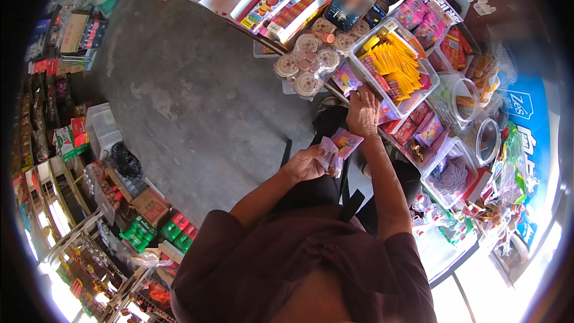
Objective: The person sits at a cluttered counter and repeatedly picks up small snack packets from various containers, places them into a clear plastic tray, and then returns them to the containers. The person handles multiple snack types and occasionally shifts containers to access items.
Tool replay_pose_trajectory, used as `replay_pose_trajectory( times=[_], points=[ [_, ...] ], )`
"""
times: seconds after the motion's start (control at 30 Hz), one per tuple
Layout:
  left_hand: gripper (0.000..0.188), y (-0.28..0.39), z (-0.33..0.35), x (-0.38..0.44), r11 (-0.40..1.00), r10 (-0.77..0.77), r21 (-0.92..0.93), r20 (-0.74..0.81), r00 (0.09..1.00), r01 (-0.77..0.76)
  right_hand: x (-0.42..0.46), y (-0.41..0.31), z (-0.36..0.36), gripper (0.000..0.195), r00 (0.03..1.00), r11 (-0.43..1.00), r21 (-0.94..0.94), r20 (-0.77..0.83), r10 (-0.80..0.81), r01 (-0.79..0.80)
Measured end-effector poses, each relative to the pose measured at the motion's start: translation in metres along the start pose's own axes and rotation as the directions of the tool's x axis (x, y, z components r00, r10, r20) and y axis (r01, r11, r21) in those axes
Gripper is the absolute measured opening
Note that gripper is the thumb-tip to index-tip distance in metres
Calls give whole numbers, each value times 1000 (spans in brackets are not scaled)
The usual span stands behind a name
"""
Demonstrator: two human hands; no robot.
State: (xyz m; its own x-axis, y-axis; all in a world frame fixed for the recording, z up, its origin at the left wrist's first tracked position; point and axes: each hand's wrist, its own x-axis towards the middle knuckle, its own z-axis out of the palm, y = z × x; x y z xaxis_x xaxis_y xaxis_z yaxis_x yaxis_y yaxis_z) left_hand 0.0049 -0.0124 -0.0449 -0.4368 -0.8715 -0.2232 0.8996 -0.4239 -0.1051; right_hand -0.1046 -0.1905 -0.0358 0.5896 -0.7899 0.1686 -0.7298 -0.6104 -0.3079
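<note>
Small purple printed packets are in my left hand, held above my lap. My right hand reaches to the counter's edge, its fingertips at another purple packet beside a clear plastic bin. Whether those fingers grip the packet cannot be told. Yellow sachets fill much of the bin. More purple packets lie in a red box just right of my right wrist. Round wrapped items in clear plastic sit at the counter's edge, beyond my hands.
A smartphone leans among boxed goods at the counter's back. Clear jars and a tub of lilac scalloped items stand to the right. Grey concrete floor lies left of the counter. Stocked shelves and a cardboard box line the far left.
</note>
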Motion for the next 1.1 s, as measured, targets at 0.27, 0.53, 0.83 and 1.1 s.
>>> replay_pose_trajectory(
  times=[0.27, 0.53, 0.83, 1.1],
  points=[
    [35, -2, 9, 1, 999, 35, 42, -46, 998, -33, -32, 2, -85, 36, 661, 218, 624, 716, 225, -751],
    [38, 0, 27, 3, 978, 39, 205, -15, 999, -35, -34, 10, -67, 30, 813, 290, 760, 545, 205, -582],
    [41, 3, 19, 3, 998, 1, 64, -45, 999, 2, 24, 2, -7, 46, 985, 933, 354, -129, 110, -58],
    [43, 3, 18, 4, 999, -12, 40, -62, 998, 15, 38, 5, 19, 45, 967, 903, 389, -95, 236, -182]
  ],
)
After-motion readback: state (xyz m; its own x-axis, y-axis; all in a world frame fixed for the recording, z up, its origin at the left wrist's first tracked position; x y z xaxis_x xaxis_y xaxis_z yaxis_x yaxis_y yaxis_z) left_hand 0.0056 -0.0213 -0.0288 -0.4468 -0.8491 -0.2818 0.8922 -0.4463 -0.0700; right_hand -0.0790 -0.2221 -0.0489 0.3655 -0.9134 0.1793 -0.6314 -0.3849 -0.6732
